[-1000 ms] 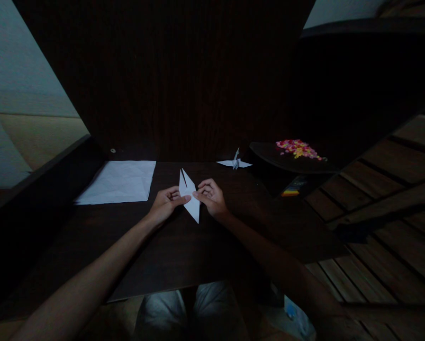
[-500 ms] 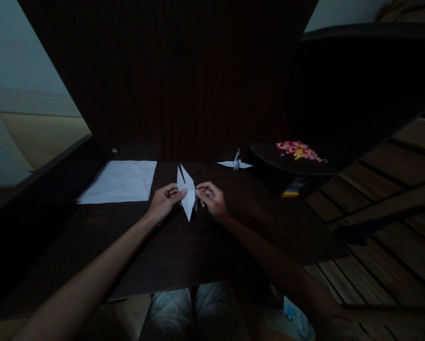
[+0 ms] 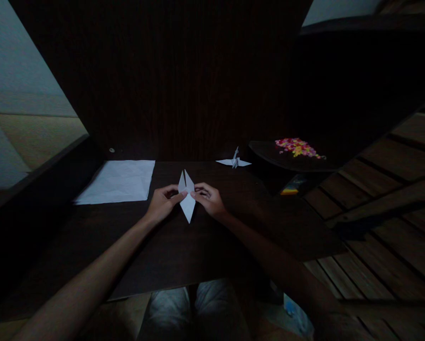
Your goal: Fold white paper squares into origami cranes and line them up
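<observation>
Between my hands is a piece of folded white origami paper (image 3: 188,207), long and diamond-shaped, with two narrow points split apart at its far end and one point towards me. My left hand (image 3: 163,201) pinches its left edge, thumb on top. On the other edge my right hand (image 3: 209,198) pinches it the same way, thumb tip near the middle. The fingers behind the paper are partly hidden. Beyond my right hand a finished-looking white paper crane (image 3: 235,162) stands on the dark desk (image 3: 184,255) with its wings spread.
White paper sheets (image 3: 118,182) lie at the left, beside a raised dark side panel (image 3: 38,175). A dark rounded shelf (image 3: 265,151) at the right carries a pile of small pink, red and yellow pieces (image 3: 297,148). The desk's tall back panel (image 3: 184,80) rises behind.
The folded paper has turned to lie flatter and more squarely facing me, its two far points closer together. My right thumb has moved left onto its face.
</observation>
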`<state>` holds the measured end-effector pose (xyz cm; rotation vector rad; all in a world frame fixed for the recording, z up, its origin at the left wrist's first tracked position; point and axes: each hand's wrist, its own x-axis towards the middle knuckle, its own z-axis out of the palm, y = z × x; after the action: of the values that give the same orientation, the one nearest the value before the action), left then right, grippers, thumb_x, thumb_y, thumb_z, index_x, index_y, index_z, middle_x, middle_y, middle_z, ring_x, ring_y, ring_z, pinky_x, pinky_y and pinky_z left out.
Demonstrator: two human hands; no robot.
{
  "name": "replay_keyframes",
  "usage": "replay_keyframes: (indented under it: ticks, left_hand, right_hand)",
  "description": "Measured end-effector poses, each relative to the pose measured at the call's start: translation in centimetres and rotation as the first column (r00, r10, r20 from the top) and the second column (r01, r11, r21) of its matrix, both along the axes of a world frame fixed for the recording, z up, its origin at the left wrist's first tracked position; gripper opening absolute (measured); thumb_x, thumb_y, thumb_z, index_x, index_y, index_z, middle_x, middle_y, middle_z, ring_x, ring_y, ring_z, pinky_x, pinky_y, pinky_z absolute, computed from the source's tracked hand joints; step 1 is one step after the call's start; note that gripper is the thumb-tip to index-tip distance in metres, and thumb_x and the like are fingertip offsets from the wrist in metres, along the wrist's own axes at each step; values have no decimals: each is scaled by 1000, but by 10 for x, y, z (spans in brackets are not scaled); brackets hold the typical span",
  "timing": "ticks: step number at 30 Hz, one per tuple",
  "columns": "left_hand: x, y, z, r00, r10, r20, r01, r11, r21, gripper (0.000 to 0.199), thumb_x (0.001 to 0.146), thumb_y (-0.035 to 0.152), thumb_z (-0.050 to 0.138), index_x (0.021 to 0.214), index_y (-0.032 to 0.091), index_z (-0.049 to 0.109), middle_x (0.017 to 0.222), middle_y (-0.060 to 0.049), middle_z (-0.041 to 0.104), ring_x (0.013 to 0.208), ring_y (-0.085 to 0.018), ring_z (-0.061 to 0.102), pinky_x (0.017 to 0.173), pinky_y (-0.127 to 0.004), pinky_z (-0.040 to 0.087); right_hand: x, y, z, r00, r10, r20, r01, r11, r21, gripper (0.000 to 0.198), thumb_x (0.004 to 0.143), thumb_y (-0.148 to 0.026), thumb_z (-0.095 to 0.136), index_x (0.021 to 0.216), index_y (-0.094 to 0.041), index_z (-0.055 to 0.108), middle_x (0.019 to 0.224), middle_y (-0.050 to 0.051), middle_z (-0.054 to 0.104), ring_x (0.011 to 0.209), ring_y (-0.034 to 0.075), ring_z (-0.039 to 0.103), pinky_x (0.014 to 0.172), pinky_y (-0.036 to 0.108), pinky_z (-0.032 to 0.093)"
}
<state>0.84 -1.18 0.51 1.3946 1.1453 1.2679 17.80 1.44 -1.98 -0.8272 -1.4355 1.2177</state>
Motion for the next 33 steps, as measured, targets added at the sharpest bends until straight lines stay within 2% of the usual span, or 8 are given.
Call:
replay_keyframes:
  ticks: [6, 9, 12, 17, 22, 29, 33]
  left_hand:
    - [-5, 3, -4, 966, -13, -258, 49, 990, 132, 22, 74, 38, 68, 81, 18, 73, 103, -8, 70, 98, -24, 63, 88, -37, 49]
    - [-7, 5, -7, 925, -28, -380, 90, 985, 147, 20, 75, 36, 66, 82, 18, 73, 105, -9, 69, 97, -24, 64, 86, -36, 49]
    - [-8, 5, -8, 877, -10, -480, 102, 981, 165, 19, 77, 33, 62, 81, 18, 73, 103, -8, 70, 95, -24, 64, 87, -36, 48]
    - [-7, 3, -6, 839, 9, -545, 124, 970, 207, 18, 80, 30, 58, 84, 19, 72, 98, -6, 71, 93, -23, 64, 86, -34, 47]
    - [-6, 2, -6, 827, -7, -561, 152, 965, 212, 17, 80, 30, 59, 84, 18, 70, 91, -5, 70, 88, -22, 63, 81, -32, 46]
    - [-6, 3, -8, 856, 11, -517, 122, 967, 222, 22, 82, 35, 59, 91, 17, 70, 91, -6, 70, 85, -21, 63, 80, -34, 47]
    - [-6, 3, -9, 884, 19, -466, 104, 966, 235, 25, 82, 38, 61, 90, 17, 70, 89, -6, 70, 84, -21, 63, 80, -34, 47]
  right_hand:
    - [8, 9, -5, 968, 0, 250, -37, 989, 143, 19, 71, -31, 70, 83, -17, 65, 79, 1, 60, 71, 13, 55, 62, 24, 43]
    - [11, 10, -6, 915, -48, 400, -45, 974, 220, 14, 72, -27, 71, 80, -17, 66, 79, 0, 57, 68, 11, 51, 59, 24, 40]
    - [12, 9, -5, 874, -89, 477, -48, 962, 268, 11, 72, -24, 70, 80, -17, 67, 80, 0, 55, 67, 11, 49, 60, 24, 40]
    - [10, 6, -1, 893, -150, 423, 2, 944, 331, 11, 78, -24, 66, 87, -18, 68, 77, -1, 52, 65, 10, 46, 61, 24, 39]
    - [8, 3, 2, 931, -129, 341, 11, 945, 327, 13, 82, -28, 62, 88, -18, 68, 74, -1, 51, 64, 10, 45, 58, 24, 37]
    - [8, 1, 4, 952, -119, 281, 19, 942, 334, 14, 82, -29, 62, 83, -17, 68, 74, 0, 52, 65, 11, 48, 60, 25, 38]
    - [7, 0, 4, 968, -86, 238, 16, 960, 281, 15, 81, -32, 63, 82, -17, 68, 75, 0, 55, 66, 11, 50, 59, 24, 39]
